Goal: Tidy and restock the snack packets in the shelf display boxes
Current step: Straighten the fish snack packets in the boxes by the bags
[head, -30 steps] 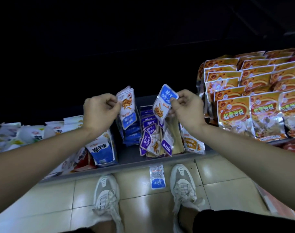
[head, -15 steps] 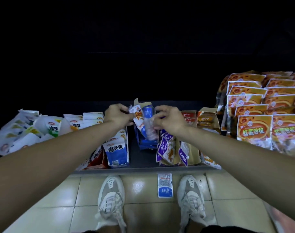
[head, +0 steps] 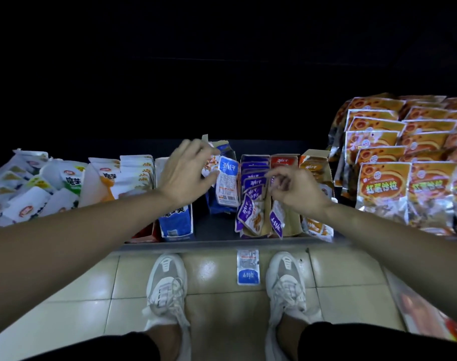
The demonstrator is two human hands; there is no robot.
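Blue-and-white snack packets (head: pixel 227 184) stand upright in the blue display box (head: pixel 220 207) at the middle of the shelf. My left hand (head: pixel 188 173) hovers just left of them with fingers spread, fingertips near the packet tops, holding nothing. My right hand (head: pixel 296 190) is over the purple packets (head: pixel 252 204) in the neighbouring box, its fingers loosely curled and empty. One blue packet (head: pixel 248 268) lies on the floor tiles between my shoes.
White pouches (head: pixel 39 188) fill the shelf's left part, beside a blue-white carton (head: pixel 175 222). Red (head: pixel 283 161) and orange (head: pixel 314 168) display boxes sit right of the purple one. Large orange bags (head: pixel 383 188) are stacked at right. The shelf edge (head: pixel 222 243) runs above my shoes.
Both hands held blue packets, brought them down into the blue box and let go. The left hand has now opened and the right hand has drawn back to the right.
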